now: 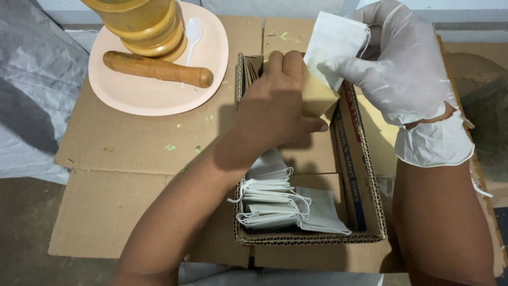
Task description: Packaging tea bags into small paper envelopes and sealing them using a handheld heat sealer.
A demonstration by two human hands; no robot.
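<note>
My bare left hand reaches over a shallow cardboard box and grips a small tan paper packet between thumb and fingers. My right hand wears a translucent white glove and pinches a small white pouch with a drawstring just above the tan packet. The two hands nearly touch over the far end of the box. Several similar white drawstring pouches lie stacked at the near end of the box.
A peach-coloured plate at the far left holds a wooden mortar, a wooden pestle and a white plastic spoon. Flattened cardboard with green crumbs covers the floor. Grey plastic sheeting lies at the left.
</note>
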